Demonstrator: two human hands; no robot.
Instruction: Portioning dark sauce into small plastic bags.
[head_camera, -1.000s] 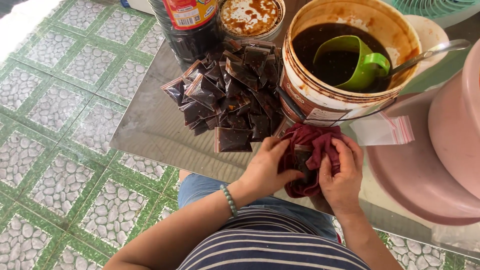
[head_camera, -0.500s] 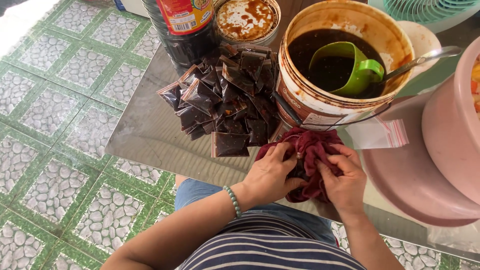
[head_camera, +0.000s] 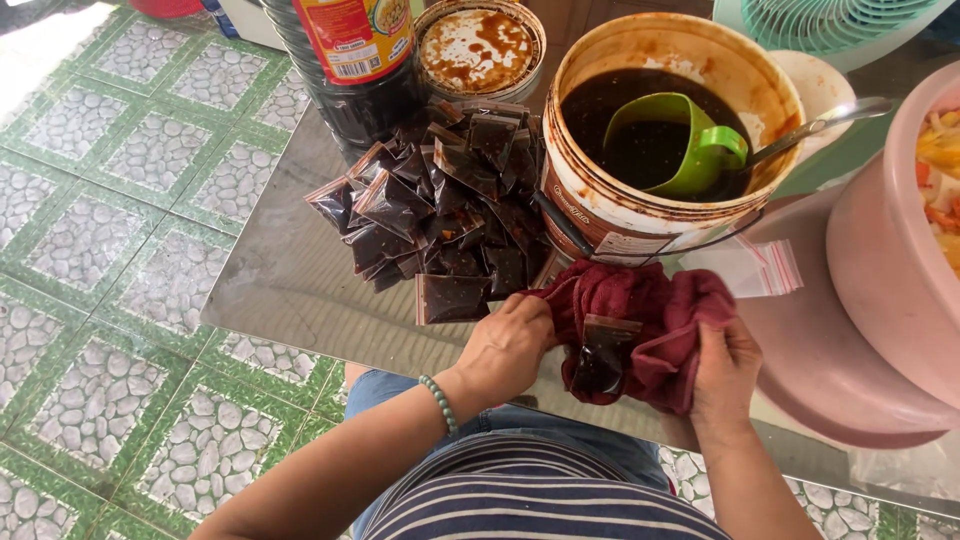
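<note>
Both hands work a dark red cloth (head_camera: 640, 310) at the near edge of a shiny metal table (head_camera: 290, 280). My left hand (head_camera: 510, 345) grips the cloth's left part. My right hand (head_camera: 725, 370) holds its right fold. A small clear bag of dark brown sauce (head_camera: 603, 355) lies in the cloth between the hands. Just left, a heap of several filled sauce bags (head_camera: 440, 210) covers the table.
A stained bucket of dark sauce (head_camera: 660, 150) with a green scoop (head_camera: 680, 140) stands behind the cloth. A large dark bottle (head_camera: 355, 60) and a sauce-smeared lid (head_camera: 480, 50) sit at the back. Pink tubs (head_camera: 890, 250), empty zip bags (head_camera: 750, 268) and a fan (head_camera: 840, 25) are on the right.
The cloth has opened out and the sauce bag now shows in it. My right hand has moved right and down along the cloth.
</note>
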